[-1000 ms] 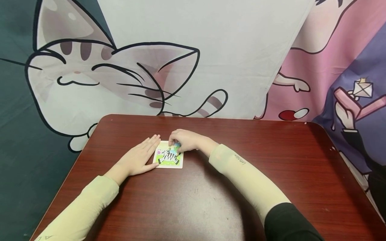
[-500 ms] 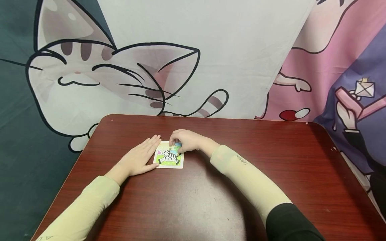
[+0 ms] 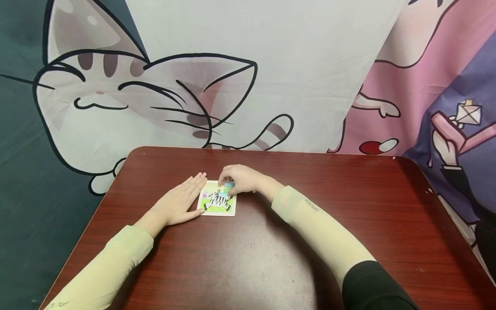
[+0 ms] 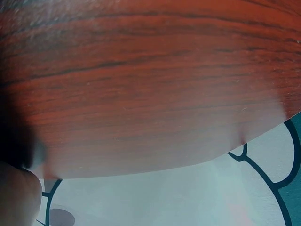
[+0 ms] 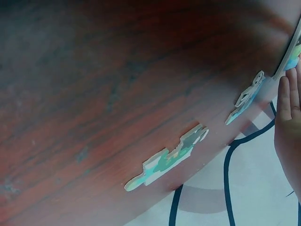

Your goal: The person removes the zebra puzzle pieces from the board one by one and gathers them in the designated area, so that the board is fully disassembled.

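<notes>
A square zebra puzzle board (image 3: pixel 216 204) with a pale border lies flat on the table. My left hand (image 3: pixel 176 206) rests along its left edge, fingers straight and thumb at the lower left corner. Over the upper right corner, my right hand (image 3: pixel 241 178) bends its fingers and thumb around a blue-and-green puzzle piece (image 3: pixel 226 187), partly covering it. In the right wrist view the left hand (image 5: pixel 289 127) appears beside the board's edge (image 5: pixel 287 54). Part of the left hand (image 4: pixel 19 193) shows in the left wrist view's lower left corner.
The right wrist view shows a green puzzle piece (image 5: pixel 169 160) and a blue-and-white one (image 5: pixel 247 96) on the table. The dark red wooden table (image 3: pixel 240 262) ends at a far edge, with a cartoon cat cloth (image 3: pixel 155 99) behind it.
Both hands stay almost still, the left flat at the board's edge. The right hand shifts very slightly, its fingers still around the piece at the upper right corner.
</notes>
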Demonstrator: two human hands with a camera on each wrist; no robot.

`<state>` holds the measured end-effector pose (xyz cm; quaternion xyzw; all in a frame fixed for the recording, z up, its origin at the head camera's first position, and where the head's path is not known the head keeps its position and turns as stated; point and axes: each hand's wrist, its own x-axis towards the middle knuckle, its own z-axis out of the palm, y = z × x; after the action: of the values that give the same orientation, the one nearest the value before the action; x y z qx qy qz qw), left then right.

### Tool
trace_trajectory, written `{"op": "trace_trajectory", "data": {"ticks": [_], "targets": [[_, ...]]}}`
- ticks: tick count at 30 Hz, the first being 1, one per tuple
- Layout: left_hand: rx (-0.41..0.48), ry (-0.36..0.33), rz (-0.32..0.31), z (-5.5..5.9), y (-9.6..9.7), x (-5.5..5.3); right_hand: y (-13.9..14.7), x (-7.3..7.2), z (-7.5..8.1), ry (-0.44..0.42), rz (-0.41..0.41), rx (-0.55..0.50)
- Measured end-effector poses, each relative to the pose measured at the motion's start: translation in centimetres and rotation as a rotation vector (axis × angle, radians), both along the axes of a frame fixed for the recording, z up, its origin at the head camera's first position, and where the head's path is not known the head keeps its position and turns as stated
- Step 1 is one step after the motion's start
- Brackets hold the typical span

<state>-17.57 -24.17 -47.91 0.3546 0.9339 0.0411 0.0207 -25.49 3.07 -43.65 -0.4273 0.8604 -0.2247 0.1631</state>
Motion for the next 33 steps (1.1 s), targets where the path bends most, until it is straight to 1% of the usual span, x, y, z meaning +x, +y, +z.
{"op": "trace_trajectory", "data": {"ticks": [5, 10, 19, 22, 28, 30, 33], "targets": [[-0.003, -0.001, -0.001, 0.06, -0.03, -0.06, 0.09, 0.11, 0.05, -0.016, -0.023, -0.010], [0.001, 0.008, -0.006, 0.07, 0.01, -0.18, 0.16, 0.07, 0.05, -0.014, -0.044, 0.000], [0.002, 0.000, -0.005, 0.01, 0.02, -0.17, 0.15, 0.07, 0.06, -0.026, -0.060, 0.017], [0.003, 0.000, -0.005, 0.05, 0.02, -0.14, 0.16, 0.16, 0.04, -0.024, -0.066, 0.007], [0.004, 0.001, 0.000, 0.13, 0.01, -0.12, 0.29, 0.24, -0.09, 0.020, -0.076, -0.022], [0.006, -0.001, -0.001, 0.09, 0.01, -0.12, 0.37, 0.22, -0.09, 0.009, -0.078, -0.051], [0.003, -0.001, -0.002, -0.02, -0.01, -0.15, 0.60, 0.06, -0.10, -0.042, -0.080, -0.111]]}}
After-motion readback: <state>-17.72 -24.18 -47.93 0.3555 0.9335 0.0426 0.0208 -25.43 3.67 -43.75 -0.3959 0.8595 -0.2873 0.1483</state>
